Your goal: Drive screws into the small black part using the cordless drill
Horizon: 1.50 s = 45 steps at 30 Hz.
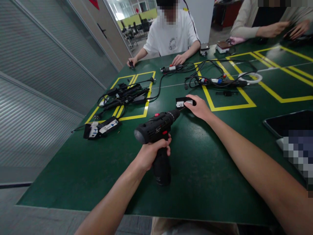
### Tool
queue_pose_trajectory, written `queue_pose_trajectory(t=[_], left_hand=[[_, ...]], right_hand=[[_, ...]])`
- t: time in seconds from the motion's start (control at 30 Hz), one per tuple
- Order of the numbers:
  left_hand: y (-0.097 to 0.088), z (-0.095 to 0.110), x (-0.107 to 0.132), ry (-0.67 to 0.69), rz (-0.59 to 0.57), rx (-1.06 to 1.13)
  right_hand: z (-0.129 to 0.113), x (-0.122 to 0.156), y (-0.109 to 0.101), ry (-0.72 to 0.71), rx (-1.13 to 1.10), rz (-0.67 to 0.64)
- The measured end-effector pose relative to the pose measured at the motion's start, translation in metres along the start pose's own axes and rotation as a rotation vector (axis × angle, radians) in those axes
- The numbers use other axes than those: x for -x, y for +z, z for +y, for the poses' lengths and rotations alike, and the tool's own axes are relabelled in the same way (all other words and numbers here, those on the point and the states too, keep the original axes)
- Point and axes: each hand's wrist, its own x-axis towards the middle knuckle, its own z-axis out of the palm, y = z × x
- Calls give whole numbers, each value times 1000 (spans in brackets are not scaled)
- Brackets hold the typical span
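Observation:
My left hand [153,151] is wrapped round the grip of a black cordless drill [156,129] with red buttons, its bit pointing away toward a small black part with a white label [182,102]. My right hand [199,106] presses on that part, fingers closed over its right end, holding it down on the green table [200,163]. The drill's tip sits right at the part's near edge.
Black adapters with cables [124,94] and labelled black parts [101,128] lie at the left. Cables and tools [220,81] cross the yellow-taped boxes. A dark tablet [288,122] sits right. A person in white [171,36] and another person [271,23] sit opposite.

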Motion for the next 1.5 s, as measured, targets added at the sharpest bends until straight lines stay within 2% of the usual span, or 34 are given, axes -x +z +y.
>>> queue_pose_trajectory(t=[1.5], left_hand=[[1, 3, 1, -12, 11, -5]], right_hand=[[-2, 0, -2, 3, 10, -14]])
